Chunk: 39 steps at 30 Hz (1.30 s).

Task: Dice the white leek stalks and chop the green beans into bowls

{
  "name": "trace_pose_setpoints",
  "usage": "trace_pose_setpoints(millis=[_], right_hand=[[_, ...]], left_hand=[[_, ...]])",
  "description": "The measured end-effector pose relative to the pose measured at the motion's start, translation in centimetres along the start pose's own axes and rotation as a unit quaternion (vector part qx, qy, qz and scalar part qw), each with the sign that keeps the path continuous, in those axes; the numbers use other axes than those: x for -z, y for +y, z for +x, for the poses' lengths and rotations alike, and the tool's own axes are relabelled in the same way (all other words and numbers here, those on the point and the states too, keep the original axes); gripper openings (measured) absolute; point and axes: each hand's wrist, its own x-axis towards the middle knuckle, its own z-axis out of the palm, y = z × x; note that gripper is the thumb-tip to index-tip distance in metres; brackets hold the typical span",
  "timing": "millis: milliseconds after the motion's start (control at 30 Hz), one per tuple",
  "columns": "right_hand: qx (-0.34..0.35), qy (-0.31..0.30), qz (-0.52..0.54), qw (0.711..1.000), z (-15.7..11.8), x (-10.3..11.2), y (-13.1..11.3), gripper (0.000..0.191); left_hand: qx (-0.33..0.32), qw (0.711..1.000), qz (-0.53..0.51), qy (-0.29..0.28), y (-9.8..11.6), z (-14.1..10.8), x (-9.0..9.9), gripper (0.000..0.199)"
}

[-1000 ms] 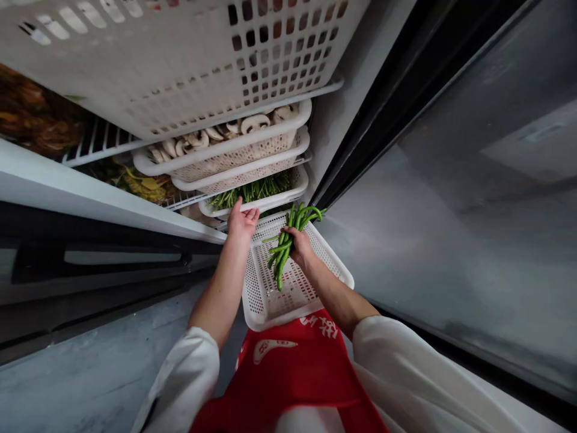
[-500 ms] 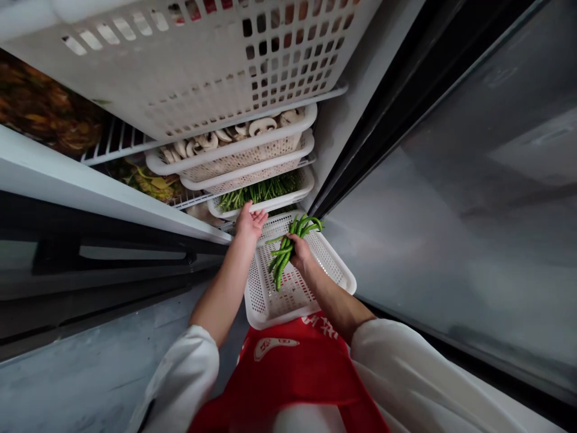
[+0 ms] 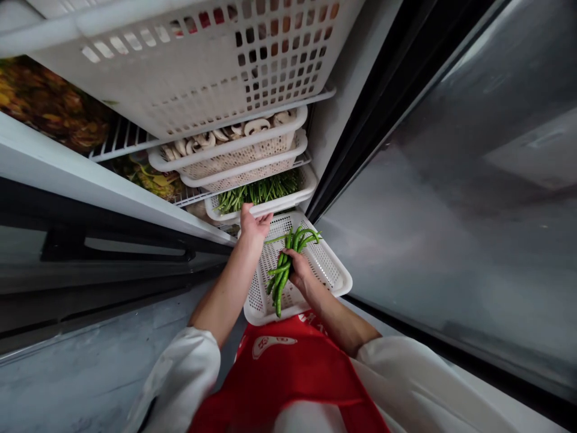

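Observation:
Long green peppers (image 3: 282, 273) are bunched in my right hand (image 3: 298, 269), whose fingers wrap round them. Below the bunch lies a white perforated basket (image 3: 331, 264), tilted against my red apron. My left hand (image 3: 256, 224) is open, palm up, its fingers at the front rim of a white tray (image 3: 288, 201) that holds thin green stalks (image 3: 259, 191). Part of the basket's back left edge is hidden behind my left hand and forearm.
Above the stalks, sliced mushrooms (image 3: 256, 126) fill a stacked basket on a wire shelf. A large white crate (image 3: 189, 78) overhangs them. A glass door (image 3: 451, 210) stands at right, a dark door with a handle (image 3: 121, 249) at left.
My right hand and the peppers have moved slightly down, and the bunch hangs lower over the basket. My left hand has shifted slightly right and down along the tray's rim.

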Motion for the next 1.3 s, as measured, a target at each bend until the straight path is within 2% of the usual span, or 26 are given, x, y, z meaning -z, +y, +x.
trace_pose_setpoints(millis=[167,400,667,833,933,1067,1167,1300], right_hand=[[-0.015,0.027,0.031,0.999,-2.0,0.9,-0.1,0.019],[0.013,0.057,0.071,0.996,-2.9,1.8,-1.3,0.014],[0.039,0.058,0.107,0.992,-3.4,1.4,-1.2,0.017],[0.056,0.043,0.148,0.986,-3.9,0.6,-1.5,0.017],[0.069,0.061,0.138,0.986,-4.1,0.3,-1.8,0.015],[0.066,0.088,0.126,0.986,-4.9,0.8,-1.8,0.01],[0.075,0.108,0.13,0.983,-6.5,1.7,-1.8,0.009],[0.131,0.112,0.136,0.976,-9.5,1.8,-2.9,0.014]], left_hand=[[0.02,0.999,-0.003,0.035,-1.8,-2.4,3.0,0.009],[0.045,0.998,-0.029,0.019,-4.6,-5.9,5.9,0.009],[0.105,0.994,-0.02,0.004,-4.9,-9.1,8.8,0.009],[0.136,0.989,0.006,-0.054,-4.7,-9.7,9.0,0.024],[0.121,0.99,0.043,-0.059,-4.3,-10.2,8.7,0.027],[0.077,0.993,0.051,-0.072,-2.2,-11.4,7.2,0.024],[0.075,0.991,0.057,-0.094,-0.4,-12.5,5.8,0.029],[0.09,0.992,0.054,-0.067,1.0,-13.3,4.9,0.035]])
